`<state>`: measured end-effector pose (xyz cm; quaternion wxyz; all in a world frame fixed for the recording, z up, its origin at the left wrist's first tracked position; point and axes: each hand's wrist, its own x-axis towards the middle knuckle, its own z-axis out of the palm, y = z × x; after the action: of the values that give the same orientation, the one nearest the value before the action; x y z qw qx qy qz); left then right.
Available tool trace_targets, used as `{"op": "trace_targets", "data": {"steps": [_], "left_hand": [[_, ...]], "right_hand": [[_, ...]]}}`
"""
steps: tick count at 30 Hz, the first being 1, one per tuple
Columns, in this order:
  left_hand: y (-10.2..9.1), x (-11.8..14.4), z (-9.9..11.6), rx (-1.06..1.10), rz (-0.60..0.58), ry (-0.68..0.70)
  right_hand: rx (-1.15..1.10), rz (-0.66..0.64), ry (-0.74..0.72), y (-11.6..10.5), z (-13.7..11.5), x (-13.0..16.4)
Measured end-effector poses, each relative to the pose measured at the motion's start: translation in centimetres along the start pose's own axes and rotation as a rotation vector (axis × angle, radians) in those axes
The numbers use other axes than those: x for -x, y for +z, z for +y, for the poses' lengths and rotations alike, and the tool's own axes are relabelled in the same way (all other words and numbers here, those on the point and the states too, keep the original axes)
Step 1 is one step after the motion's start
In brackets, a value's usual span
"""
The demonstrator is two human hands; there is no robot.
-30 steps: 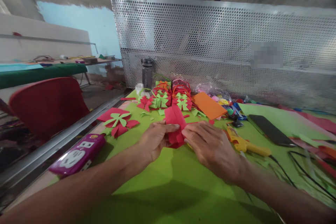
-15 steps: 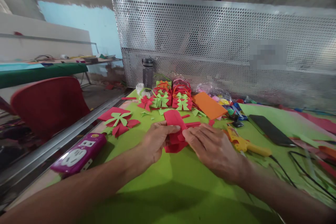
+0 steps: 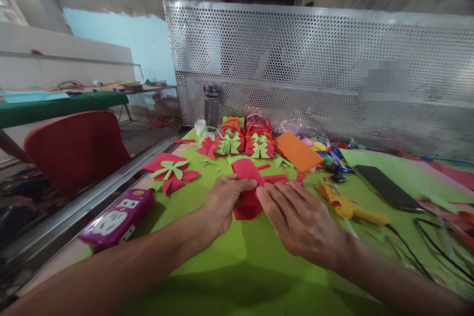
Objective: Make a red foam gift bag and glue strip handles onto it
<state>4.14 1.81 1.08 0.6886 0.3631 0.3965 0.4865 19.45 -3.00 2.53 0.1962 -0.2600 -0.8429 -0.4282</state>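
**Folding red paper on the green mat**

Working near the middle of the green mat [image 3: 229, 266], both hands met on a red paper piece [image 3: 247, 185]. The piece was matte red, part of it lying flat on the mat in a crumpled lower lobe, with one rounded flap standing up and leaning away from the person. Thin red strips lay just beyond it.

Left hand [image 3: 224, 202]: forearm entered from the lower left, wrist low, fingers curled, thumb on top, pinching the left edge of the red piece. Right hand [image 3: 299, 222]: forearm entered from the lower right, palm down, fingers extended and close together, fingertips pressing on the right edge of the piece; not closed around it.

Left of the forearm, at the mat's edge, lay a purple power strip [image 3: 116, 217]. Right of the right hand lay a yellow glue gun [image 3: 350, 207] with its cord trailing off, and beyond it a black phone [image 3: 387, 187], face up. Further left sat a red and green paper bow [image 3: 171, 172]. Behind the hands stood a cluster of finished red and green paper baskets [image 3: 244, 140], an orange sheet [image 3: 298, 150] beside them. A dark bottle [image 3: 212, 106] stood against the perforated metal panel [image 3: 318, 64] at the far edge.
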Motion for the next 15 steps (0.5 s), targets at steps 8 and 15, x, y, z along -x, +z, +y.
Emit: {"op": "trace_targets", "data": {"steps": [8,15], "left_hand": [[0.06,-0.29,-0.43,0.074,-0.016,-0.030],[0.09,-0.04,-0.42,0.062,0.000,-0.052]], "right_hand": [[-0.043,-0.003,0.083,0.66,-0.11,0.02],[-0.075,0.031,0.033,0.88,-0.03,0.36]]}}
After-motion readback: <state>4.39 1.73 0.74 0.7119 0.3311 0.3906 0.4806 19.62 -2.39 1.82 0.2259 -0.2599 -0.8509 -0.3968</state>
